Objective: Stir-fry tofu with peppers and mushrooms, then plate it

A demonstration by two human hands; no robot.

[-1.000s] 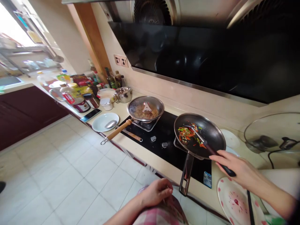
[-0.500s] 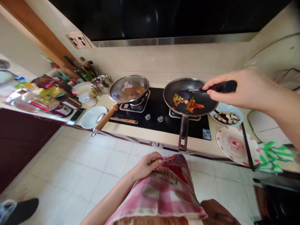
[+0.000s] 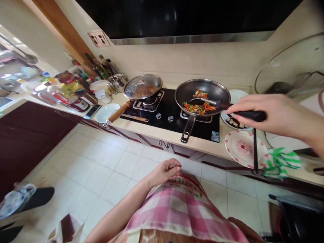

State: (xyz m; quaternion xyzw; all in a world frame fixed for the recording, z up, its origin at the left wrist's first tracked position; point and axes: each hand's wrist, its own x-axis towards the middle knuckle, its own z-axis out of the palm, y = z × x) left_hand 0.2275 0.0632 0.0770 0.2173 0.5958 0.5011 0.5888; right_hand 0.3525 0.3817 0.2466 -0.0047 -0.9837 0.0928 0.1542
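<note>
My right hand (image 3: 275,113) is closed around the black handle of a spatula (image 3: 251,115). Its head rests among chopped red, green and pale vegetables (image 3: 202,108) in a dark frying pan (image 3: 220,92) on the right burner. The pan's handle (image 3: 188,128) points toward me with no hand on it. My left hand (image 3: 167,172) hovers in front of the pink checked apron (image 3: 172,206), fingers curled together, with nothing visible in them. Just beyond my right hand, partly hidden by it, a plate of sliced dark-and-white pieces (image 3: 235,122) sits on the counter.
A second pan with a wooden handle (image 3: 118,112) holds brownish food on the left burner. Right of the stove lie a heart-patterned plate (image 3: 234,148), black chopsticks (image 3: 255,152) and a green-striped cloth (image 3: 286,162). Leftward are a white bowl (image 3: 106,113), a phone (image 3: 92,111) and bottles.
My right hand has moved right and lower in view, drawing the spatula through the vegetables, which now lie in two groups. My left hand appears slightly farther off the apron. The view has shifted.
</note>
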